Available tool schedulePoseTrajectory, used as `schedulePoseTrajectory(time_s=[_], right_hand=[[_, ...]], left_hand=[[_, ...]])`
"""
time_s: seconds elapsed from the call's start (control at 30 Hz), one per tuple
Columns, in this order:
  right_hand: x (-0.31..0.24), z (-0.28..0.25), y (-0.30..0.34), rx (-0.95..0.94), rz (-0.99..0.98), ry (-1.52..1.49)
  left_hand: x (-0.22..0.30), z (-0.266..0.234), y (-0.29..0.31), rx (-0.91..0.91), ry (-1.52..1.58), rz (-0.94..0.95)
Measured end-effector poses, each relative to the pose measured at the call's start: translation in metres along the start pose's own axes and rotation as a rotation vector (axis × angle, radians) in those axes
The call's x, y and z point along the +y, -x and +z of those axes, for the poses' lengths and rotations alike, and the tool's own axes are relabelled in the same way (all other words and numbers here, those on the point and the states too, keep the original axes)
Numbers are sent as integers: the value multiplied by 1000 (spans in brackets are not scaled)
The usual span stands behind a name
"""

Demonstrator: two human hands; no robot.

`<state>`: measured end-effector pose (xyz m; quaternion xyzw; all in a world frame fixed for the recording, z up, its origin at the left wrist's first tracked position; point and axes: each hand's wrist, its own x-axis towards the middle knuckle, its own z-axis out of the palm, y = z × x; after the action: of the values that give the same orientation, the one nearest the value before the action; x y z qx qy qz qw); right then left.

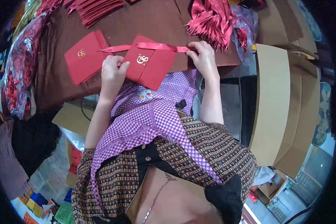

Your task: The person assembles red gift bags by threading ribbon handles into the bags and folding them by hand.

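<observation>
My left hand is closed on the left edge of a red card envelope with a gold emblem on its front. The envelope is held tilted at the table's near edge. A shiny pink-red ribbon runs across its upper part, with both ends reaching out past the sides. Between thumb and fingers, my right hand pinches the ribbon's right end, and the ribbon is drawn nearly straight. Left of my left hand, a second red envelope with the same gold emblem lies on the table.
A dark brown cloth covers the table. Stacked red envelopes lie at the far left, and a bundle of red ribbons at the far right. A plastic bag of red material hangs at left. Open cardboard boxes stand at right.
</observation>
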<state>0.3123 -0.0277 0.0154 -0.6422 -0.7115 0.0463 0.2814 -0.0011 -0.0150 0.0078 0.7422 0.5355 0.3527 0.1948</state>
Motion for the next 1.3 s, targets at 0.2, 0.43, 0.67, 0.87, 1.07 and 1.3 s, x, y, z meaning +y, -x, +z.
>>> schedulePoseTrajectory(time_s=[0.2,0.43,0.67,0.87,1.07,1.3], right_hand=[[9,-3,-5,-33,251,-526],[-18,-14,-12,-177,232,-1623],[-38,-9,-22,-228,24,-1833],[-66,-3,-30,-127,-108,-1795],[-103,6,-22,-373,4,-1312],[-120,42,-17,-212,-170,-601]], left_hand=[[-1,-7,-3,-43,148,-288],[-4,-12,-8,-145,390,-489],[5,-22,-6,-197,598,-514],[-2,-19,-4,-238,632,-511],[-3,-18,-3,-236,688,-496],[3,-16,-4,-217,664,-477]])
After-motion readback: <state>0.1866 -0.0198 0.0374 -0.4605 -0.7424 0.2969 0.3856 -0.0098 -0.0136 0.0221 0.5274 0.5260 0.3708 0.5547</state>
